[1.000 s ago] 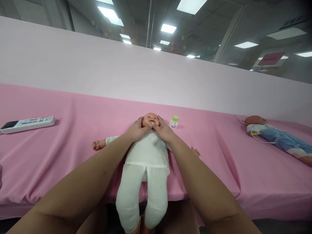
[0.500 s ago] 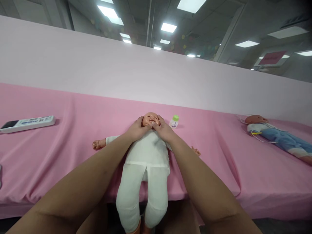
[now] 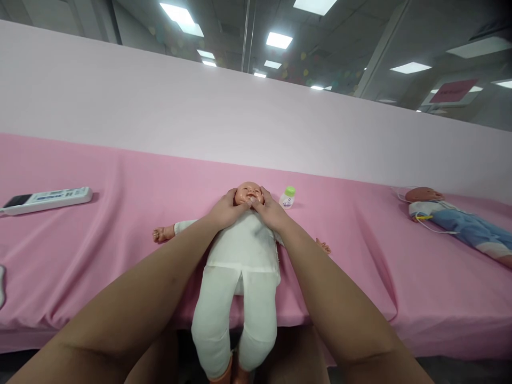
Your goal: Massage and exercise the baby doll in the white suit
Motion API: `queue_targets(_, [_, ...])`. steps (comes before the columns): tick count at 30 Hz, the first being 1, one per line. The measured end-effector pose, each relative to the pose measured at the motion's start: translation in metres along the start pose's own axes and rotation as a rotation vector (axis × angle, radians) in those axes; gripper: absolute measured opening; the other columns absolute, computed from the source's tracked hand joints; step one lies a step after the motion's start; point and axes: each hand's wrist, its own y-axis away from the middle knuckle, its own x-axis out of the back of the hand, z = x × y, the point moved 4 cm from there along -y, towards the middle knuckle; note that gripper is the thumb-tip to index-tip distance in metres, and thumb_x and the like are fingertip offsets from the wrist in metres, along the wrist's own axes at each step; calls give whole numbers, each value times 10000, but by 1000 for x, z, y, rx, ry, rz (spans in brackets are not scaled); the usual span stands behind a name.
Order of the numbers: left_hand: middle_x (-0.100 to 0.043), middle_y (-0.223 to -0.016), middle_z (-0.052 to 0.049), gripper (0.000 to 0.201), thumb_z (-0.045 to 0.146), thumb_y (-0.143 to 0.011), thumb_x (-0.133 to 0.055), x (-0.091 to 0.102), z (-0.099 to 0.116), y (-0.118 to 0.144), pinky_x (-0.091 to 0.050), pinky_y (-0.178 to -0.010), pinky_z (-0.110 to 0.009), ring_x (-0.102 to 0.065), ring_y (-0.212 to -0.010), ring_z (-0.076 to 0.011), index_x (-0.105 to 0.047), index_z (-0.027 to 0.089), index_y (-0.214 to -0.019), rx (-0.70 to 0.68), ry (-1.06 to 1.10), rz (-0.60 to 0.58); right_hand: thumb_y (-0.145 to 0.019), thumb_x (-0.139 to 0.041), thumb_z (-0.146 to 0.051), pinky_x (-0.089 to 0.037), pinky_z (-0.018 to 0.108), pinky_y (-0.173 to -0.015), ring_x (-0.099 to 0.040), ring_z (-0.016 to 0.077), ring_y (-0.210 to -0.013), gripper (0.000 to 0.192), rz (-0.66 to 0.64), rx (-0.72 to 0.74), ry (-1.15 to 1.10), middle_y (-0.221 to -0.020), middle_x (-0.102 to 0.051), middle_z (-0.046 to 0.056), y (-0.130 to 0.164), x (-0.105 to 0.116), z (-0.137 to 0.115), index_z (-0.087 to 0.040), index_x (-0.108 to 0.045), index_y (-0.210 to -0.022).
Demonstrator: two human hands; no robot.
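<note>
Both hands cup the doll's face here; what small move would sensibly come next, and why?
Probably slide both thumbs outward across the cheeks. The left hand and right hand flank the head of the white-clothed plastic baby doll, thumbs meeting at its chin, with the small green-capped bottle lying untouched beside it.

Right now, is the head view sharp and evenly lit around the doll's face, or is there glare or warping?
Head view: the doll's face is small but sharp, evenly lit, only a faint sheen; both hands cast soft shadows; the wall's top edge bows from wide-angle distortion; ceiling lights blow out.
</note>
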Motion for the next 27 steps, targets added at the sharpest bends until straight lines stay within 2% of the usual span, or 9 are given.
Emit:
queue_targets(17, [-636,-1315,-102,693,643,-779,-593,1,5,2,-496,-937,-370,-614,-1179,-299,-523,208,-1315,-9,10,-4,-863,-475,-711,-334,440,-1112,-443,298,-1354,899,-6,-11,-5,-1523,-409,85,2,0,-1,-252,-167,-1572])
queue_targets(27, [-635,-1310,-101,689,647,-783,-588,0,3,0,-490,-953,-374,-616,-1171,-294,-520,210,-1312,-21,6,-2,-875,-486,-677,-337,429,-1110,-463,288,-1340,882,-1,-8,5,-1501,-441,95,0,0,-1,-244,-164,-1573])
